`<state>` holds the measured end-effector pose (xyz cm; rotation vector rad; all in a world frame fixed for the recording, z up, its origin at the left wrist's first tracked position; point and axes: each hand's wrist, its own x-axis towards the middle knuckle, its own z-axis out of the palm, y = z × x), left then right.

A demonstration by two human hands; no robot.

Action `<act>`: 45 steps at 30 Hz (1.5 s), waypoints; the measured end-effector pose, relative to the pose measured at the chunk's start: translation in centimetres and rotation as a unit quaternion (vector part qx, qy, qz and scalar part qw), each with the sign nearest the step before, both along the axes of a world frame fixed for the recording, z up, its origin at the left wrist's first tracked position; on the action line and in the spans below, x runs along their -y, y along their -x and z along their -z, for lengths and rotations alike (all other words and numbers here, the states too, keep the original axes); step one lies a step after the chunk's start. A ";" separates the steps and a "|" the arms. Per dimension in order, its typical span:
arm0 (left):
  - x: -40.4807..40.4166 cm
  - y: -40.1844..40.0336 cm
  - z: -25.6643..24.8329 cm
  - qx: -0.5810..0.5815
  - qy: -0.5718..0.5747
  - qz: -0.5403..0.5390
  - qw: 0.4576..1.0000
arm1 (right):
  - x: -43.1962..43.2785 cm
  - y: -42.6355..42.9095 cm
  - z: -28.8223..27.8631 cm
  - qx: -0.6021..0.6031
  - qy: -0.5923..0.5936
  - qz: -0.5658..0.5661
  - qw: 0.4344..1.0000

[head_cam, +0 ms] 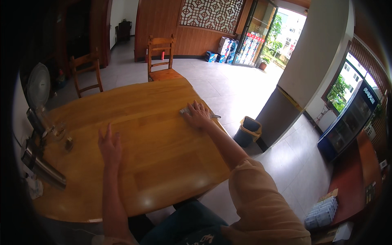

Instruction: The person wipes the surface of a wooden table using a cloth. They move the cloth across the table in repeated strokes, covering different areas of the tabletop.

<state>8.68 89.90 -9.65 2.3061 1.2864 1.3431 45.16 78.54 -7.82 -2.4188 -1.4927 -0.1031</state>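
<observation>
Under the spread fingers of my right hand [198, 115] lies a crumpled grey cloth [185, 111], pressed flat near the right edge of the wooden table [159, 147]. One end of the cloth pokes out to the right of the hand, over the table's edge. My left hand [109, 143] is raised on the left side of the tabletop with its fingers apart and nothing in it. Whether it touches the wood I cannot tell. Both arms reach forward from the table's near side.
On the table's left stand a steel cylinder [46, 165], glassware [59, 130] and a white fan [39, 84]. Two wooden chairs, one nearer the middle [165, 73] and one left [87, 73], stand beyond. A lined waste bin [247, 131] sits right, beside a pillar [309, 61].
</observation>
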 end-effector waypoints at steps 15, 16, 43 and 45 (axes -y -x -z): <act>0.5 -0.5 -0.2 -0.017 0.008 0.019 1.000 | -15.7 16.0 0.0 0.056 -0.004 -0.204 0.977; 0.2 0.0 -0.2 -0.006 0.006 0.010 1.000 | -16.0 18.1 0.0 0.058 -0.014 -0.239 0.969; 0.0 0.8 -0.9 -0.016 -0.060 -0.007 0.998 | -5.3 4.6 -1.0 0.005 0.034 -0.064 0.997; -0.1 0.9 -0.6 -0.031 -0.016 0.018 0.999 | -2.0 3.2 -0.7 0.003 0.031 -0.038 0.999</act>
